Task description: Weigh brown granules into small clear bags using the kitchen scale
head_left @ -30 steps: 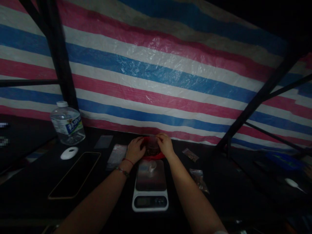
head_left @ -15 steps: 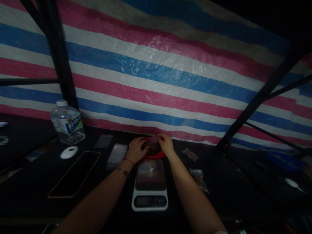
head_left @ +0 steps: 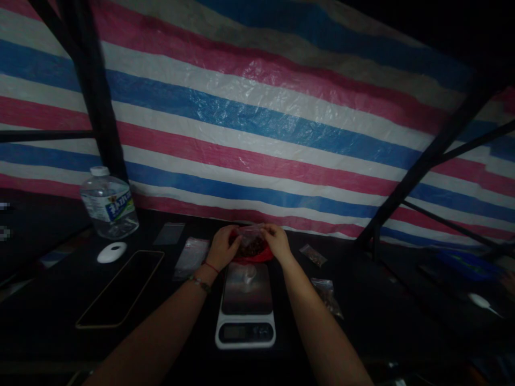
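Both my hands hold a small clear plastic bag (head_left: 251,241) with dark pieces inside, just above a red dish (head_left: 253,257) at the far side of a kitchen scale (head_left: 246,305). My left hand (head_left: 222,247) pinches the bag's left top edge. My right hand (head_left: 277,241) pinches its right top edge. Fingers of both hands are closed on the bag. The scale's steel platform is bare, and its display faces me.
A water bottle (head_left: 108,202), a white oval object (head_left: 112,252) and a dark phone (head_left: 120,288) lie to the left. Empty clear bags (head_left: 190,257) lie left of the scale, filled small bags (head_left: 326,295) to the right. A striped tarp (head_left: 257,123) hangs behind.
The bag has risen slightly off the red dish between my hands, and both hands have drawn a little nearer to each other at its top.
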Available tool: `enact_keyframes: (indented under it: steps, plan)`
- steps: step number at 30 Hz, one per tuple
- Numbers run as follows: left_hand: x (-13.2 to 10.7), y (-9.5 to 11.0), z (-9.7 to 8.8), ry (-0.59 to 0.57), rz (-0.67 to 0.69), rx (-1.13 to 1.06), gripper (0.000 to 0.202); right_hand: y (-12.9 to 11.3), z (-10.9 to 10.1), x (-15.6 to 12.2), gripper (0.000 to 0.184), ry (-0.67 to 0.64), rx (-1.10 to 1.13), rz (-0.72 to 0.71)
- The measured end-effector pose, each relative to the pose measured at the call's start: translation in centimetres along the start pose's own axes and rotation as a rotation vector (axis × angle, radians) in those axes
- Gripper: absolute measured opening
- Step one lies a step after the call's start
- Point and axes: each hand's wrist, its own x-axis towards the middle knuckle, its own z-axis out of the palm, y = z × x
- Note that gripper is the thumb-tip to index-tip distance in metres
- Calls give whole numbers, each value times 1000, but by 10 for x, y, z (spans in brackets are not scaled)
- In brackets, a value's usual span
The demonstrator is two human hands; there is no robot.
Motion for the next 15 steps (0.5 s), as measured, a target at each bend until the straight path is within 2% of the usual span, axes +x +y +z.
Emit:
enact_keyframes:
  steps: [3,6,10,15]
  plan:
    - [-2,5,1,-74,-46,-148,39,9,7,-13,21,8,251,102]
    - [-2,9,2,-109,-70,-199,45,19,13,-25,25,42,356,154]
    - [-3,7,4,-100,-99,-186,46,28,14,-32,25,109,293,140]
    - [2,4,7,-52,-109,-184,38,26,9,-32,23,148,136,84]
